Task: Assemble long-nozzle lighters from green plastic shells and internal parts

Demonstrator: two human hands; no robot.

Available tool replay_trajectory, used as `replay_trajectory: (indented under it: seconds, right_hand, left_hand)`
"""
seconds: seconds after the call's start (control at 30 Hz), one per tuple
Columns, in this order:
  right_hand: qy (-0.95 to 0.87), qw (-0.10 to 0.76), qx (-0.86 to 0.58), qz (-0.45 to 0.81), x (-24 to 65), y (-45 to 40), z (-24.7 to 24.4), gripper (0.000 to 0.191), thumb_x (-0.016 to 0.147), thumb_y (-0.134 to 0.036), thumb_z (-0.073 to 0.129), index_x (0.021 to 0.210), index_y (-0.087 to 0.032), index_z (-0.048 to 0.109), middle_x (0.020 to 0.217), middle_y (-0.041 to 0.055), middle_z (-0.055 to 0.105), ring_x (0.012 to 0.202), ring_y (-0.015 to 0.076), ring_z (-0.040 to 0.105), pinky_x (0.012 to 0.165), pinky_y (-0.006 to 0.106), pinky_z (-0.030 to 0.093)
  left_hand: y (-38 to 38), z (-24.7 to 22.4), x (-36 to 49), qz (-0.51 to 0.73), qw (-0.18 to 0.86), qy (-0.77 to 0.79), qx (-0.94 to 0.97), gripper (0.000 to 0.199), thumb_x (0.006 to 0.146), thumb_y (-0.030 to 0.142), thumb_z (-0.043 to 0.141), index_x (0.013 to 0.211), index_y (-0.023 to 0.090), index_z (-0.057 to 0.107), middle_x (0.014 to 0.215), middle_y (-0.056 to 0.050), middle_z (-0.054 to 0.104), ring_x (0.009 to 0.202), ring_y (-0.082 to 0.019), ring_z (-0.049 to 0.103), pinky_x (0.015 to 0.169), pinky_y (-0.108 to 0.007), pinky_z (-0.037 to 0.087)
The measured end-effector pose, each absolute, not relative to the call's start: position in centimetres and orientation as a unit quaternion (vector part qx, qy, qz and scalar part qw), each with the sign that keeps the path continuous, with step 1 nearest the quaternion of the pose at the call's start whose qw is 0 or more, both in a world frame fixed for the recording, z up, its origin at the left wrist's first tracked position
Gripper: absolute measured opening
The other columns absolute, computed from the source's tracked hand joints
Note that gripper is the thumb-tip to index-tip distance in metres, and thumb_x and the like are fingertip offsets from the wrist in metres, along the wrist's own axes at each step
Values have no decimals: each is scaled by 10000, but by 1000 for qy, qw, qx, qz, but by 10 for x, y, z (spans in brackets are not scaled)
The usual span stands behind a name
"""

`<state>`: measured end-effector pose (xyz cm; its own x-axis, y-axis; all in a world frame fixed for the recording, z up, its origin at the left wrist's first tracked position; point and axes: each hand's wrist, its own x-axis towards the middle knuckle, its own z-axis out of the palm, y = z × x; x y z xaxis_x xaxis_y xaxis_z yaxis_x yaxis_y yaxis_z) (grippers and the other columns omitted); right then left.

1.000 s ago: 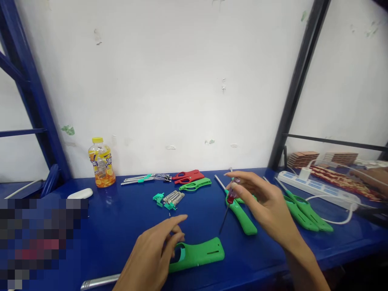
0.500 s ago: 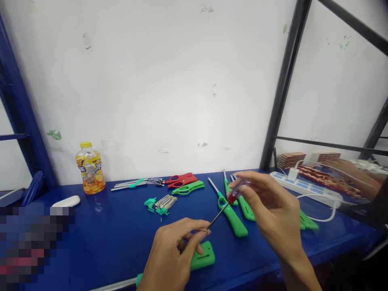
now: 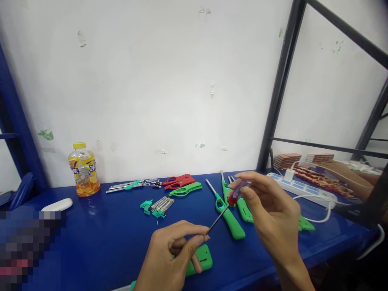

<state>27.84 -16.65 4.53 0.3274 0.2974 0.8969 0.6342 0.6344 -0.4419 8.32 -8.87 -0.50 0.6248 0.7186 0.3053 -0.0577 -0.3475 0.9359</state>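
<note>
My right hand [image 3: 271, 210] is closed around the clear purple handle of a screwdriver [image 3: 218, 218] with a red collar. Its thin shaft slants down left to my left hand [image 3: 174, 252]. There the left thumb and index finger pinch together at the tip; whatever small piece is between them is too small to make out. Beneath the left hand lies a green lighter casing [image 3: 206, 258] with a slot in its end, largely covered by the fingers. Behind the screwdriver shaft, a long-necked green lighter [image 3: 233, 224] rests on the blue table [image 3: 100, 242].
More green lighters [image 3: 244, 210] lie partly behind my right hand. Farther back are red casings [image 3: 182, 180], a green casing [image 3: 186, 188], metal rods [image 3: 127, 186], small cylinders [image 3: 163, 205] and teal clips [image 3: 146, 206]. A bottle [image 3: 84, 171] stands left, a power strip [image 3: 303, 189] right.
The view has shifted slightly, so the table items sit a little farther left. Both hands keep nearly the same pose, with the screwdriver tip still at the left fingertips.
</note>
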Motion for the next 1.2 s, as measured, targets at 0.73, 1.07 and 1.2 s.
replay_trajectory:
  seconds: [0.73, 1.07, 1.2]
  right_hand:
    - [-539, 718, -424, -118, 271, -165, 45, 157, 1009, -218, 731, 1135, -293, 786, 888, -40, 815, 716, 92, 761, 641, 123, 623]
    - [-540, 724, -414, -107, 271, -166, 46, 170, 964, -200, 771, 1100, -297, 800, 868, -41, 789, 660, 95, 720, 590, 144, 607]
    - [-565, 695, -434, -96, 272, -168, 47, 191, 964, -205, 781, 1121, -312, 807, 867, -38, 781, 618, 87, 691, 584, 157, 589]
  left_hand:
    - [-92, -5, 85, 346, 559, 238, 715, 261, 954, 447, 728, 986, 218, 846, 921, -54, 821, 506, -138, 731, 521, -207, 499]
    - [-97, 0, 86, 340, 530, 296, 718, 342, 914, 538, 757, 964, 212, 846, 561, -7, 724, 465, -183, 692, 507, -238, 476]
    - [-95, -3, 86, 372, 484, 281, 740, 246, 904, 454, 777, 1025, 253, 850, 904, -34, 851, 604, -176, 719, 552, -239, 522]
